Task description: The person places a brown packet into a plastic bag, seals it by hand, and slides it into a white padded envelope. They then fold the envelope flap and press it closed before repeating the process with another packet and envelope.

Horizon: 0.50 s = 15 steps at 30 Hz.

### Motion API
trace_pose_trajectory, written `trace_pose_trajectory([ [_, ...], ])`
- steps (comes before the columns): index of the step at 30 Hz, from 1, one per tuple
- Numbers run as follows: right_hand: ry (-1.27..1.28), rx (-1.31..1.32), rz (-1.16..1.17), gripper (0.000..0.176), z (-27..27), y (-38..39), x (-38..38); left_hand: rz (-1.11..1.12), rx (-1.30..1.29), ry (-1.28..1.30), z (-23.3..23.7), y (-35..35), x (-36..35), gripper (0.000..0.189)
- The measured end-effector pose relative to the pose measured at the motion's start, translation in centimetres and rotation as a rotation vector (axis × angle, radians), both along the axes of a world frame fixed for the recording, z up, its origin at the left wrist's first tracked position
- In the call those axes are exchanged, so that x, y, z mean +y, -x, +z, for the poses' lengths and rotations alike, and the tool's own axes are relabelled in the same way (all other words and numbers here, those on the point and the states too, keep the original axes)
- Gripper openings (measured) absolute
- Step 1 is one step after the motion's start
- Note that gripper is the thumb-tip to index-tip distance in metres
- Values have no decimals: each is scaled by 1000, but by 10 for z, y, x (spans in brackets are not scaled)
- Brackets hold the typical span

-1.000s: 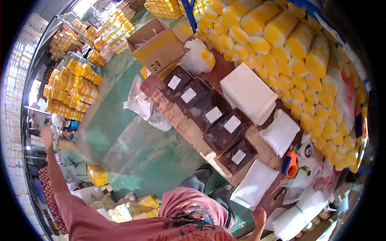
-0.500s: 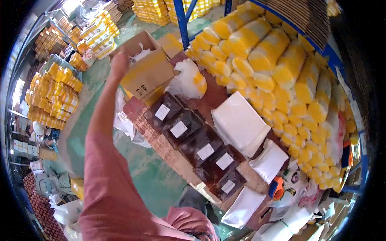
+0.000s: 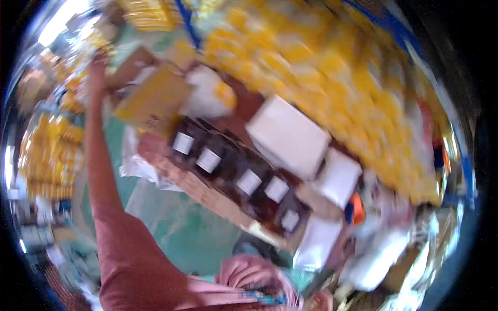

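Note:
My left arm stretches up and away at the left, and my left hand (image 3: 98, 63) is beyond the open cardboard box (image 3: 154, 98), near its far left side. Motion smears its fingers, so what it holds, if anything, cannot be made out. White material shows inside the box. A white bag with a yellow patch (image 3: 210, 93) lies beside it. Several dark packs with white labels (image 3: 209, 160) line the table (image 3: 194, 193). I cannot make out my right hand.
A large white block (image 3: 287, 136) and white packets (image 3: 338, 179) lie behind the dark packs. Yellow-and-white packages (image 3: 311, 78) are piled high along the right. An orange and blue object (image 3: 357, 209) sits at the right. More yellow packages (image 3: 52, 158) stand at the left.
My left hand has moved from the box's rim out past its far left side. The view has turned, shifting the table and box leftward, and is now more blurred.

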State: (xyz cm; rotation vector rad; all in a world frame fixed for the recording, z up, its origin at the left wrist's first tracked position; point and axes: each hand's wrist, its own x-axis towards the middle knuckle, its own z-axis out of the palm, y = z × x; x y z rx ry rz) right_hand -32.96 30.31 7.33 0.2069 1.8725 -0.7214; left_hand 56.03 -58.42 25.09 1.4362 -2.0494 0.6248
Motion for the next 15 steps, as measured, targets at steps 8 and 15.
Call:
trace_pose_trajectory([
  [8,-85,486,433,22,-38,47,72,-316,698,-837,-146,473,436,14],
  [15,101,358,314,22,-66,86,5,-314,784,-2147,-282,604,688,40],
])
